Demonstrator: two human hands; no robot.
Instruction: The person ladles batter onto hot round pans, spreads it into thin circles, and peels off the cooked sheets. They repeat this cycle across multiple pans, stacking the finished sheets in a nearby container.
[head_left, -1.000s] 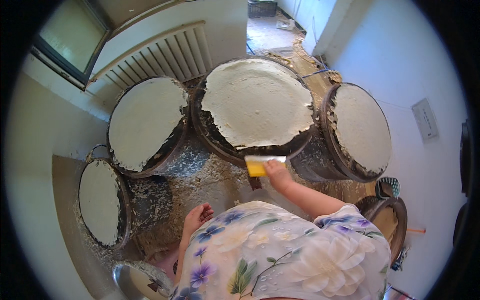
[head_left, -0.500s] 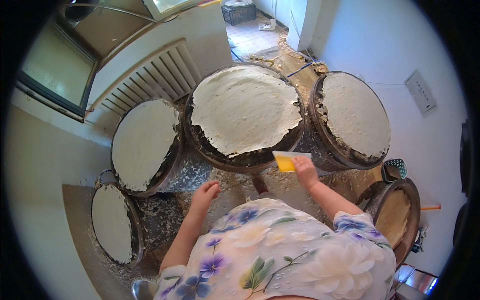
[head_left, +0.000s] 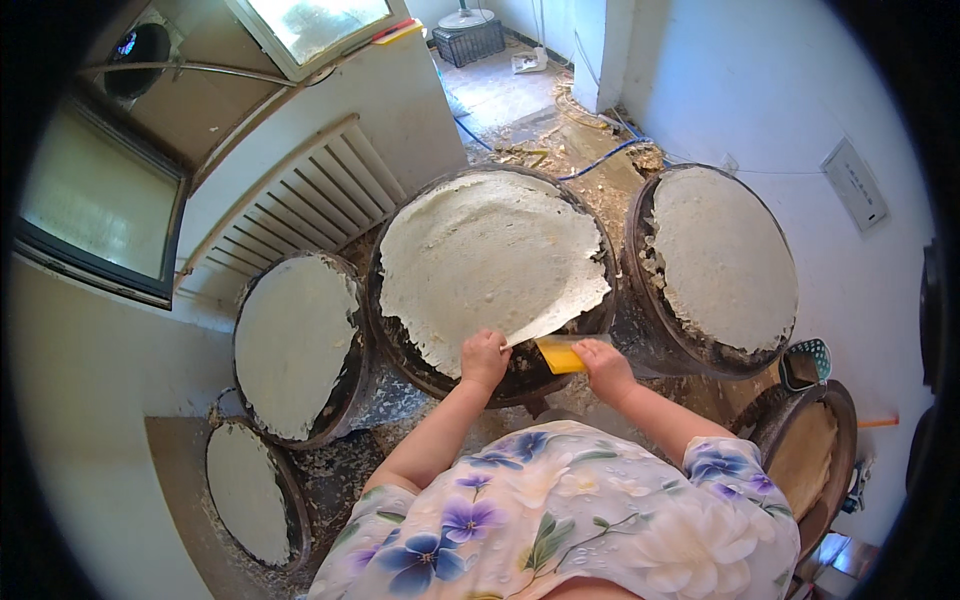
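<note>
Here, my left hand (head_left: pixel 484 360) pinches the pale sheet (head_left: pixel 490 265) by its edge, presumably holding it off the griddle (head_left: pixel 520 386); my right hand (head_left: pixel 606 367) grips the yellow scraper (head_left: pixel 561 357).

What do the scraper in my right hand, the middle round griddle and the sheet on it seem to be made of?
Scraper: probably smooth plastic, judging by its even, bright yellow; the pale edge could be plastic or metal. Griddle: likely metal, perhaps cast iron, with a dark, blackened surface around the sheet. Sheet: apparently thin batter or dough, matte and cream-coloured, with ragged edges.
</note>
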